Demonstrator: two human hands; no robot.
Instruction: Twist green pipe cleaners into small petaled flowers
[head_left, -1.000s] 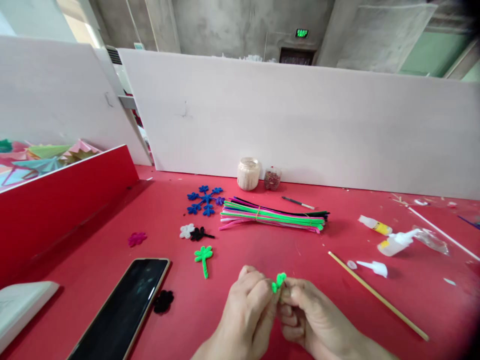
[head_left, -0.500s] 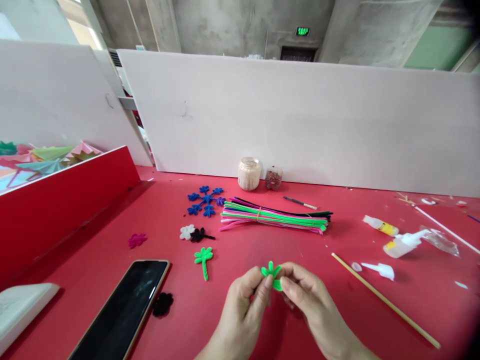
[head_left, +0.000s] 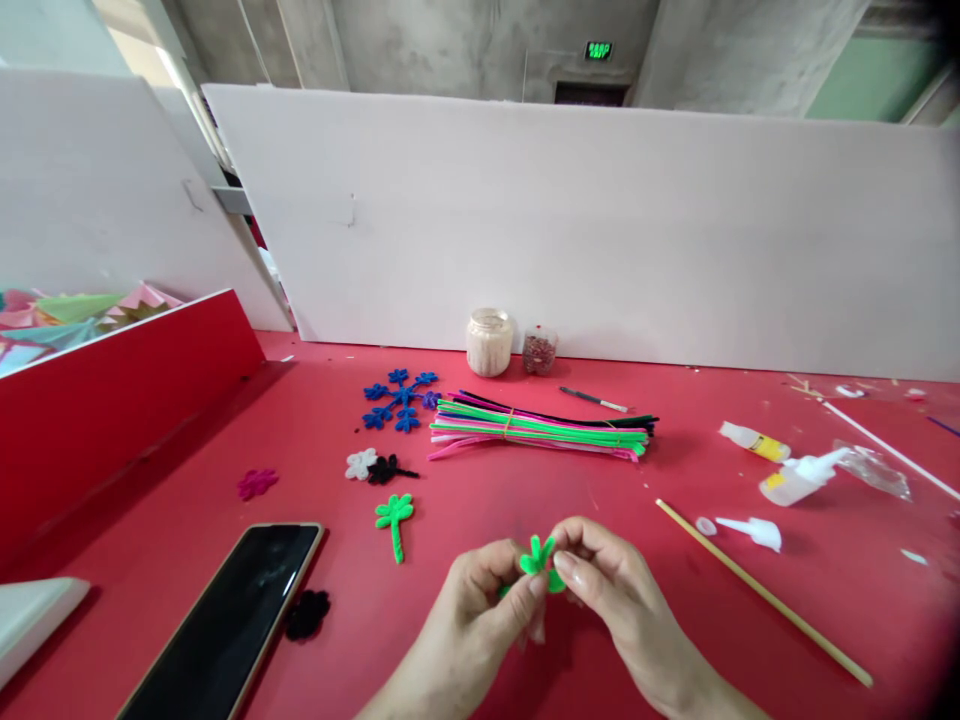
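Observation:
Between my two hands is a bright green pipe-cleaner flower (head_left: 534, 560) with several looped petals, held just above the red table. My left hand (head_left: 487, 620) pinches it from the left with thumb and forefinger. From the other side, my right hand (head_left: 619, 590) grips a petal between thumb and fingertips. Part of the flower is hidden behind my fingers. A finished-looking green pipe-cleaner flower with a twisted stem (head_left: 395, 522) lies to the left. Beyond my hands rests a banded bundle of coloured pipe cleaners (head_left: 555, 430).
Left lie a phone (head_left: 225, 620), a black flower (head_left: 307, 614), a magenta flower (head_left: 257, 484), white (head_left: 361, 463) and black (head_left: 383, 469) flowers, and a blue snowflake shape (head_left: 403, 397). Right are a wooden stick (head_left: 765, 592) and glue bottles (head_left: 799, 482). Jars (head_left: 490, 343) stand by the white partition (head_left: 600, 230).
The view has shifted slightly, moving most things a little left in the picture. My right fingers have moved up to the flower's upper right petal; both hands still hold the flower.

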